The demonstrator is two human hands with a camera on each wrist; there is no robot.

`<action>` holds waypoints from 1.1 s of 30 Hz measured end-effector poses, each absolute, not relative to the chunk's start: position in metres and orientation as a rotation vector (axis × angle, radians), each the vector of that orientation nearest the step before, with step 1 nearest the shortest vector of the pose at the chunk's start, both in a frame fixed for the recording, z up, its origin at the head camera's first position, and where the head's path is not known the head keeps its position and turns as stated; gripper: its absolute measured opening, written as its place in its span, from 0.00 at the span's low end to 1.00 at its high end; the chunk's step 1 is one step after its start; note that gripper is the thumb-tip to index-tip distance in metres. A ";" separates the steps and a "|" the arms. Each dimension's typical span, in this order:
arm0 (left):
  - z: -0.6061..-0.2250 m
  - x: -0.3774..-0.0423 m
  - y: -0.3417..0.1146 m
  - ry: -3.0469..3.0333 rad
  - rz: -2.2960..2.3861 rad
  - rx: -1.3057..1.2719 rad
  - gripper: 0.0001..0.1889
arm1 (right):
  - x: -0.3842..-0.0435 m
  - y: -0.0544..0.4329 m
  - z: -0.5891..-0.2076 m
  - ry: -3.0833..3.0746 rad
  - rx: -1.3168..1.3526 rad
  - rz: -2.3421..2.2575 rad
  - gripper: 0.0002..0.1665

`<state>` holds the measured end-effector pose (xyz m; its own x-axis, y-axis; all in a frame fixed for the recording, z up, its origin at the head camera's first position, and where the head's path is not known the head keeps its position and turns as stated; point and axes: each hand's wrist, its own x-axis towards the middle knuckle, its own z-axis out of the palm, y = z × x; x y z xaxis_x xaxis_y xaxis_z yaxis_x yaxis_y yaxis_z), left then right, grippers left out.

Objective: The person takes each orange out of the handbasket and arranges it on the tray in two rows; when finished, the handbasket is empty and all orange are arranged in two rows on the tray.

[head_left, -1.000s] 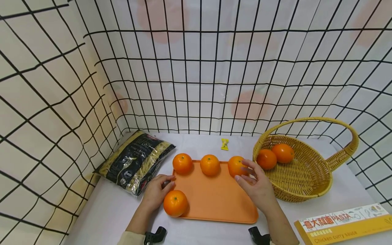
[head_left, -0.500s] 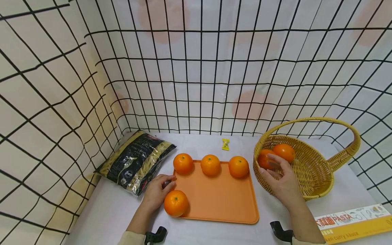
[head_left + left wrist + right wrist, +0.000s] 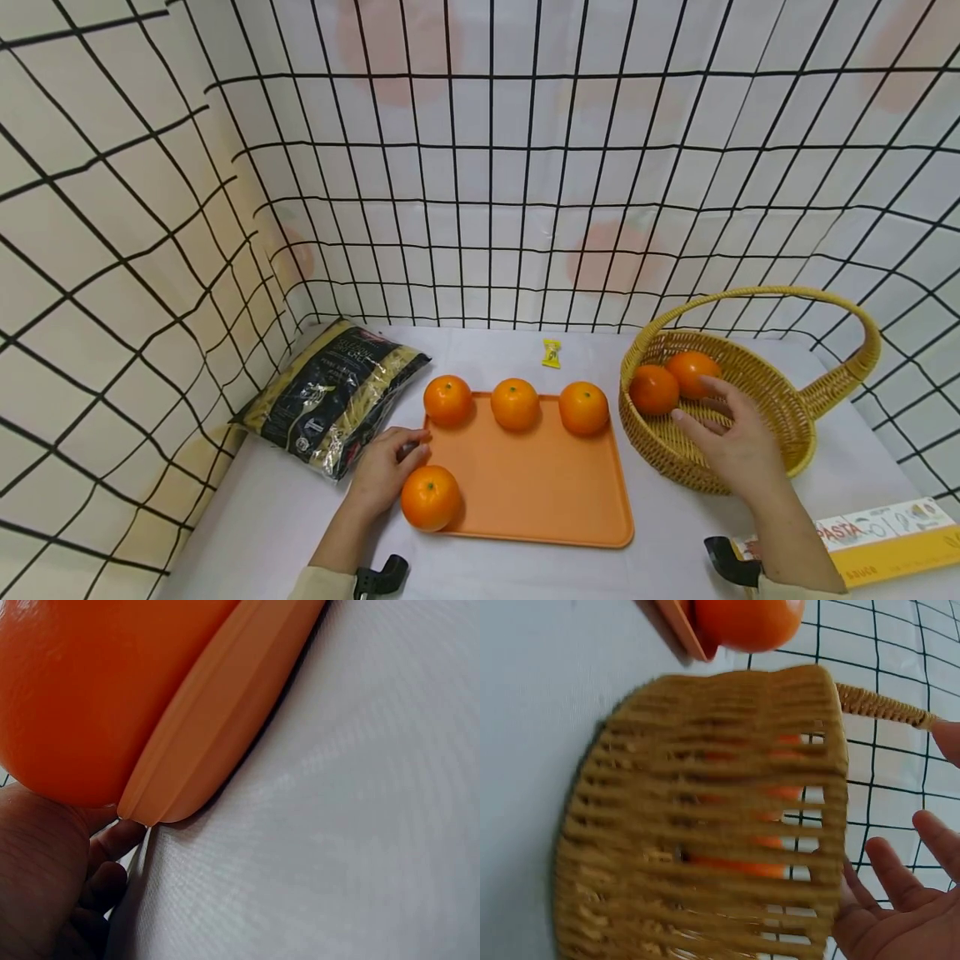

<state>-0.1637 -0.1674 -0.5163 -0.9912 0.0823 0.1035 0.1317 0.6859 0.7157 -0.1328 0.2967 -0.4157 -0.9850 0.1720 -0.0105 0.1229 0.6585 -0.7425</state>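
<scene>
In the head view my left hand [image 3: 386, 471] holds the left rim of an orange tray [image 3: 540, 492], thumb and fingers at its edge. Close beside that hand, an orange [image 3: 431, 497] sits on the tray's near left corner. Three more oranges line the far side: left [image 3: 447, 401], middle [image 3: 514, 404] and right [image 3: 583, 407]. My right hand [image 3: 738, 437] hovers over the wicker basket [image 3: 795, 417], fingers spread and holding nothing. Two redder orange fruits, one [image 3: 654, 390] at the left and one [image 3: 692, 373] behind it, lie in the basket near its fingertips.
A black and gold plastic bag [image 3: 333, 396] lies at the left. Behind the tray is a small yellow wrapped candy [image 3: 551, 353]. A pasta box [image 3: 892, 542] lies at the front right, partly behind my right forearm. Black wire mesh [image 3: 487, 200] encloses the table.
My right hand has left the far right orange on the tray and moved right, over the basket. My left hand and the fruits have stayed in place.
</scene>
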 end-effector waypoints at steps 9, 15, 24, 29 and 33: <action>-0.516 -0.165 -0.167 -2.835 -1.224 -0.155 0.13 | -0.148 0.321 -0.400 -2.928 -0.114 0.896 0.55; -0.516 -0.164 -0.166 -2.831 -1.232 -0.130 0.13 | -0.158 0.341 -0.396 -2.964 -0.058 0.767 0.53; -0.518 -0.165 -0.167 -2.823 -1.217 -0.136 0.13 | -0.179 0.365 -0.410 -3.040 0.060 0.749 0.57; -0.518 -0.165 -0.167 -2.830 -1.210 -0.146 0.12 | -0.191 0.374 -0.419 -3.086 0.050 0.783 0.61; -0.518 -0.164 -0.167 -2.837 -1.227 -0.125 0.12 | -0.199 0.381 -0.427 -3.125 0.032 0.836 0.63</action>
